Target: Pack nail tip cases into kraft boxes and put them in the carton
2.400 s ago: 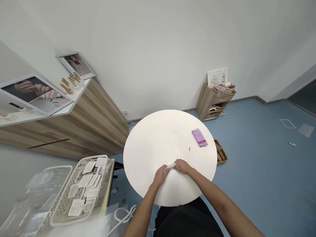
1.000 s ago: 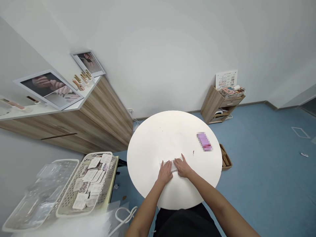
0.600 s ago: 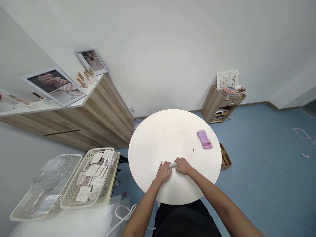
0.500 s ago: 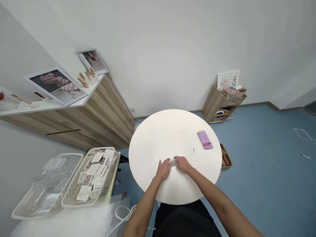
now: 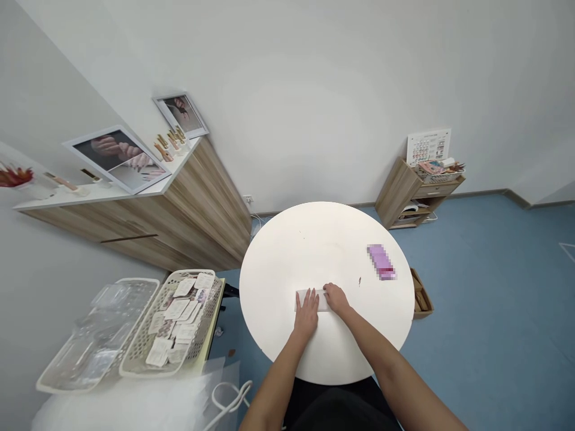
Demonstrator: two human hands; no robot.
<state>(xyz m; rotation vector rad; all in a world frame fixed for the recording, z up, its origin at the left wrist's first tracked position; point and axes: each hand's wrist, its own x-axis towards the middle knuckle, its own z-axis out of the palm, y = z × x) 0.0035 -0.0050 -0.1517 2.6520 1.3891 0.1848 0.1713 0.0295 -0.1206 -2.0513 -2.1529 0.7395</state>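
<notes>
On the round white table (image 5: 323, 251), a flat, folded white strip of cloth or paper (image 5: 309, 300) lies near the edge closest to me. My left hand (image 5: 306, 316) rests flat on its left part, with the fingers spread. My right hand (image 5: 336, 299) presses on its right end, with the fingers together. A pink box (image 5: 381, 262), pixelated and unreadable, lies to the right, apart from both hands. A tiny dark speck marks the table beside it.
To my left stand a plastic basket (image 5: 211, 293) of white sachets and a clear plastic tray (image 5: 108, 335). A wooden cabinet (image 5: 206, 221) with framed hand photos stands beyond. A small wooden shelf unit (image 5: 398, 191) and a cardboard box (image 5: 421, 293) are on the blue floor.
The white piece, bunched between my hands a moment ago, now lies flat as a longer strip. My left hand has flattened onto it. The view has shifted, putting the table further right.
</notes>
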